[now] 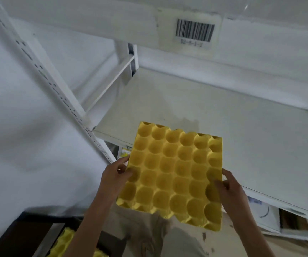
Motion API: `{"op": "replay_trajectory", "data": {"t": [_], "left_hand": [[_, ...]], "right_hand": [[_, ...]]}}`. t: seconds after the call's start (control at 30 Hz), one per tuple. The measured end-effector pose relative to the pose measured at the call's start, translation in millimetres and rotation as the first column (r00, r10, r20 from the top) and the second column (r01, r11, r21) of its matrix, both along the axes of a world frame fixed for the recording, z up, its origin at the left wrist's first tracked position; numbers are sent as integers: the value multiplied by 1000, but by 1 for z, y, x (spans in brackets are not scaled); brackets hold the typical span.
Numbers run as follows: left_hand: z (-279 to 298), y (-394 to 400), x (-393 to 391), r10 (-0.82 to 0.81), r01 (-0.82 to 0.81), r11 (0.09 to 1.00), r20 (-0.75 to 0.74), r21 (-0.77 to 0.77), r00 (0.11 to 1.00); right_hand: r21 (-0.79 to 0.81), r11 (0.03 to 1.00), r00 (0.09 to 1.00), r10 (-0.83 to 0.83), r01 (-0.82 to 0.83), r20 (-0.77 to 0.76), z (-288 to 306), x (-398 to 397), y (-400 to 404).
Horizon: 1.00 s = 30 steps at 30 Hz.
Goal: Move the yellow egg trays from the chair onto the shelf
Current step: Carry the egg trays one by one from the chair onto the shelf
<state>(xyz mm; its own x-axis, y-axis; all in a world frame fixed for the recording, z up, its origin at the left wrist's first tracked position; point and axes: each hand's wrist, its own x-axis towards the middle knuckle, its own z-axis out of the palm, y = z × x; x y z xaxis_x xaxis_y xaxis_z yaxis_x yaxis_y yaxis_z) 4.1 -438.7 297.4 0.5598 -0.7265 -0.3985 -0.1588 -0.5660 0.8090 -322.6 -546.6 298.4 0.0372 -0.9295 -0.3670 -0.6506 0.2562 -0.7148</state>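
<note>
A yellow egg tray [175, 173] with rows of round cups is held level in front of me, its far edge over the front of the white shelf board [242, 130]. My left hand [115, 176] grips its left edge, thumb on top. My right hand [229, 186] grips its right edge. More yellow egg trays [66, 242] lie on the dark chair [20, 234] at the bottom left, partly hidden by my left forearm.
A white slotted upright [53, 80] runs diagonally at the left. An upper shelf beam carries a barcode label [195, 30]. Below the shelf board are white boxes [262, 212] on a lower level. A white wall fills the left side.
</note>
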Motion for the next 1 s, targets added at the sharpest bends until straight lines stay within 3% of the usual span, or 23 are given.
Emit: {"op": "replay_trajectory", "data": {"t": [0.17,0.33,0.5,0.7,0.8,0.9,1.0], "left_hand": [[-3,-60,41,-62,62,998,74,5,995],[-13,-118,81,41,-39,999,112,-26,993],[-14,-163,115,-46,43,999,166,23,985],[-9,-215,155,-156,191,978,318,-81,935],[-9,-234,174,-246,265,964,347,-9,905],[-17,-237,193,-329,307,944,421,121,845],[-29,-234,206,-371,345,927,485,146,792]], "right_hand": [[51,998,1000,-21,22,-18,-18,33,-51],[3,1000,1000,15,-15,2,-30,81,-108],[-62,997,999,-49,48,-10,-26,127,-151],[-79,985,988,-152,153,17,-35,188,-203],[-58,974,975,-215,217,52,-33,221,-218],[-64,981,983,-183,182,-6,-29,253,-226],[-100,987,987,-136,126,-92,-31,275,-221]]}}
